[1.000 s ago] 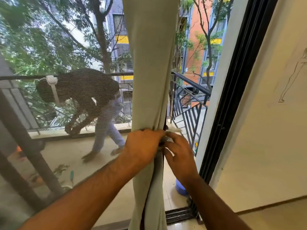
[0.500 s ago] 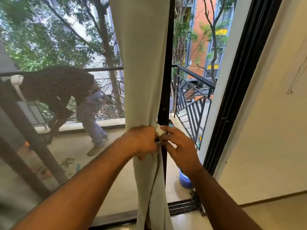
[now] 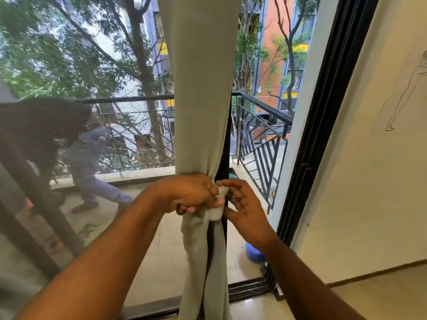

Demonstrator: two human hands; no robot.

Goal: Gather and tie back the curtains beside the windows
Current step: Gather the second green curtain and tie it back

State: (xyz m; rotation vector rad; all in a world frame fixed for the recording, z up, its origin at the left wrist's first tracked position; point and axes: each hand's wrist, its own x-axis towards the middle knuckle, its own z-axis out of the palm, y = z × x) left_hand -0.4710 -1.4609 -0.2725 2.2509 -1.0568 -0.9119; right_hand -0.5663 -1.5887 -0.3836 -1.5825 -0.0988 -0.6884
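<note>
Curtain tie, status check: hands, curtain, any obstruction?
Left hand grips bunched curtain. Right hand pinches white tie at its side. Knot not visibly finished. Nothing in the way.

Bright daylight floods in through the window [image 3: 92,112], the left mesh softening everything outside; wide-angle bending curves the door frame [image 3: 323,112], and the edges blur slightly.

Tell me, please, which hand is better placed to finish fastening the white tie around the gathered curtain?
Probably the right hand: its fingers already pinch the white tie at the curtain's right edge, while the left hand is occupied gripping the gathered fabric.
</note>
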